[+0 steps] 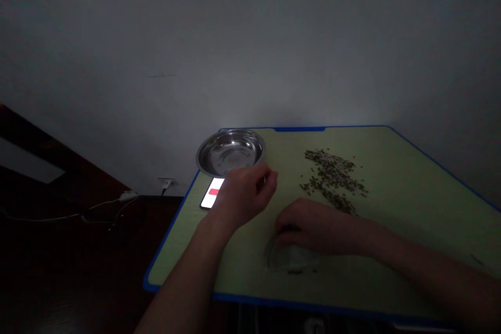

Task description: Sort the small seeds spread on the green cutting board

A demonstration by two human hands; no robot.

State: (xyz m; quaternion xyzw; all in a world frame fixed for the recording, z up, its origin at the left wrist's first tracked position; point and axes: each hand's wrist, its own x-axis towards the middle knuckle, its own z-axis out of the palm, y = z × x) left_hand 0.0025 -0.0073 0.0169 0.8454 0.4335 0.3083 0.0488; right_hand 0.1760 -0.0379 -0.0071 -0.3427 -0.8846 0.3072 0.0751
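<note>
My left hand (246,193) hovers just in front of a shiny steel bowl (230,151), fingers curled in a loose pinch; what they hold, if anything, is too small to see. My right hand (313,227) lies low on the green table (410,203), fingers bent down over a clear glass dish (291,260) at the table's near middle. A scatter of small dark seeds (332,177) lies on the table beyond my right hand. The steel bowl looks empty.
A phone (212,193) with a lit screen lies at the table's left edge, partly behind my left hand. The table has a blue rim. A cable and plug (166,183) lie by the wall on the dark floor at left.
</note>
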